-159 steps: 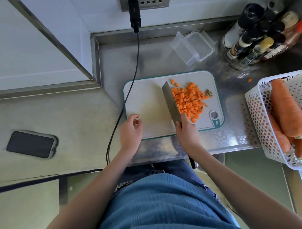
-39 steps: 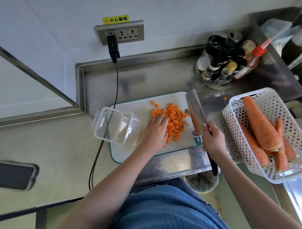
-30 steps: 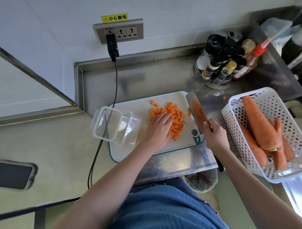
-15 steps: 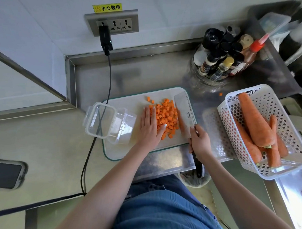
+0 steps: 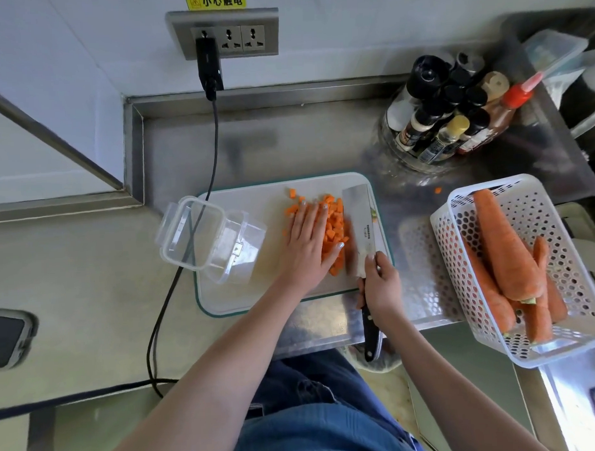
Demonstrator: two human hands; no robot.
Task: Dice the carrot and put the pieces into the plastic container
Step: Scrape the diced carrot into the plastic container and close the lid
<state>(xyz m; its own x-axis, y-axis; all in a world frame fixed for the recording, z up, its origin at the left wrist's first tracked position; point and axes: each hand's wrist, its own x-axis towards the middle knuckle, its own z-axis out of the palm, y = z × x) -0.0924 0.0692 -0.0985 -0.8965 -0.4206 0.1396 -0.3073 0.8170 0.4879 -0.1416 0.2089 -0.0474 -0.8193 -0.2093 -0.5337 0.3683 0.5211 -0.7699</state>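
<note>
Since a moment ago, both hands have closed on the dice (image 5: 335, 229): the left hand (image 5: 305, 248) lies flat on them, and the right hand (image 5: 381, 285) grips the knife (image 5: 360, 230), blade along their right edge, pointing away. One board (image 5: 244, 294) sits on the steel table (image 5: 286, 138), one container (image 5: 236, 247) lying tipped on its left side, mouth towards the dice. One basket (image 5: 563, 330) of whole carrots stands right.

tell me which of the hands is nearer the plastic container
Left. The left hand lies flat on the diced carrot beside the plastic container; the right hand grips the cleaver farther right.
</note>
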